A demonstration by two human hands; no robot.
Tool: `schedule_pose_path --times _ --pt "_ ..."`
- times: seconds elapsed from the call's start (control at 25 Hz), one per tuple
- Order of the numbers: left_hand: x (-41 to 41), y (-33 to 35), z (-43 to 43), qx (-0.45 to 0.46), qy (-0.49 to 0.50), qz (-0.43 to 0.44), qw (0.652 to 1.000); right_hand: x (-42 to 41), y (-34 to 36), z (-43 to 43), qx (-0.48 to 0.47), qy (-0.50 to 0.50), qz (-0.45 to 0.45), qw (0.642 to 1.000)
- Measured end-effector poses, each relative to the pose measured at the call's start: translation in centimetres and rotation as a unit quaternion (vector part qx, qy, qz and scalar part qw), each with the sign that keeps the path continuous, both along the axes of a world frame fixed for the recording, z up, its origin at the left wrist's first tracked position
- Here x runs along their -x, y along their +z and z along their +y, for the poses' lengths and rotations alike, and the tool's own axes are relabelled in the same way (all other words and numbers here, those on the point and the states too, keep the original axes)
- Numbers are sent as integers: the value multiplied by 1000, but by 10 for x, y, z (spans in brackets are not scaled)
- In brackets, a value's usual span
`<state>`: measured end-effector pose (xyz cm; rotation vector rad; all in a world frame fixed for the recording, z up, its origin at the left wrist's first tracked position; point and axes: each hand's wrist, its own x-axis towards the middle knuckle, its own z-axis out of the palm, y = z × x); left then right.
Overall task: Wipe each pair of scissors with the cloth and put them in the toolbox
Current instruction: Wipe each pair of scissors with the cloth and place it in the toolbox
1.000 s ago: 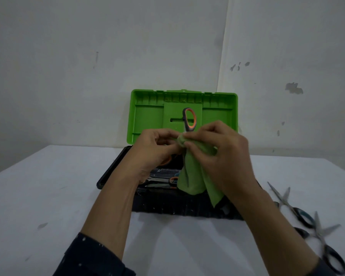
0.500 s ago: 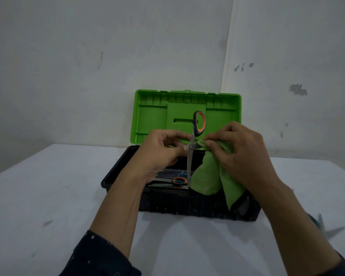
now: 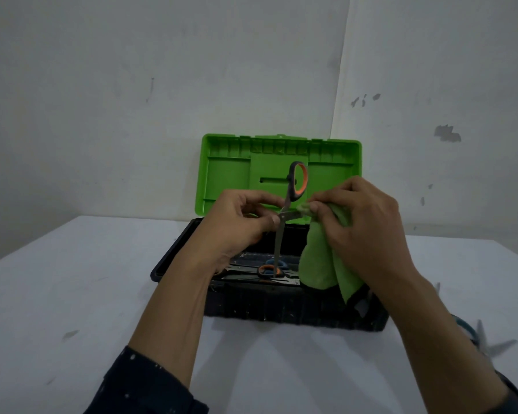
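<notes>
My left hand pinches a pair of orange-and-black handled scissors near the pivot, handles up and blades pointing down into the open toolbox. Just to the right, my right hand grips a green cloth, which hangs over the box and touches the scissors by the pivot. Inside the black box lie other scissors with orange and blue handles. Its green lid stands upright behind.
The toolbox sits on a white table against grey walls. On the table to the right, partly hidden by my right forearm, lie scissors with blue-black handles, blades spread.
The cloth has come off the blades and now hangs to the right of the scissors. The blades are bare and visible, and the camera view has shifted slightly.
</notes>
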<state>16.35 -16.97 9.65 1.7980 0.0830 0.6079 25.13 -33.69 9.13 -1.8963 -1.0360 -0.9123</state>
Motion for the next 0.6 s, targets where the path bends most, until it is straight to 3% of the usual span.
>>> schedule_pose_path --times 0.36,0.6 --pt "-1 0 -7 20 -16 -11 1000 10 -7 13 -20 20 3 1000" --pt "6 4 2 50 -9 -5 999 -15 -3 -8 -34 -55 58 996"
